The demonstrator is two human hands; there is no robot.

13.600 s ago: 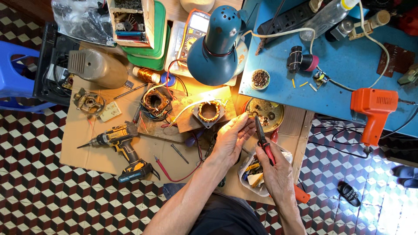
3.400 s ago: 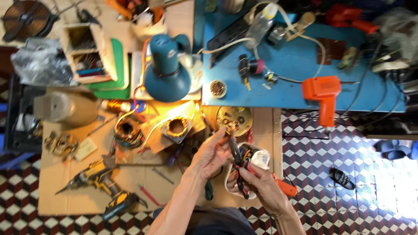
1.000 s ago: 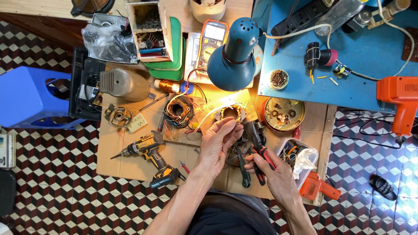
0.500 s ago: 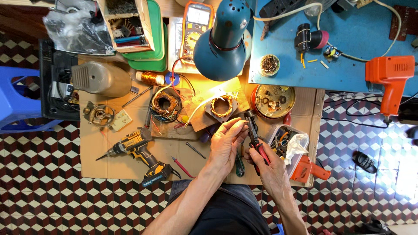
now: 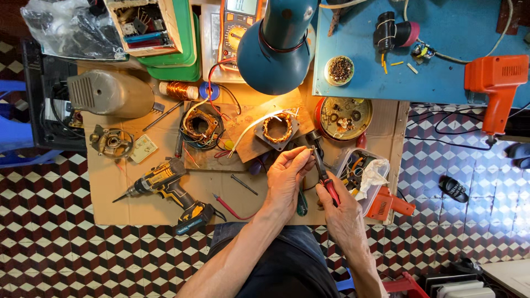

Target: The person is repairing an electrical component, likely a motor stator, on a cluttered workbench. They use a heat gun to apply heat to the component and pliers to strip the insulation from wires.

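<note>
With the wound stator (image 5: 277, 128) lying just beyond both hands under the lamp (image 5: 276, 49), the left hand (image 5: 287, 179) pinched a fine lead, and the right hand (image 5: 342, 207), clasping red-handled pliers (image 5: 324, 175), needed light, steady pressure.

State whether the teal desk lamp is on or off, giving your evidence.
On. The teal desk lamp casts a warm yellow pool on the cardboard beneath its shade.

Pliers (image 5: 324, 175) had glossy red plastic grips, the coil (image 5: 277, 128) was shiny copper wire, all on matt cardboard (image 5: 127, 187).
</note>
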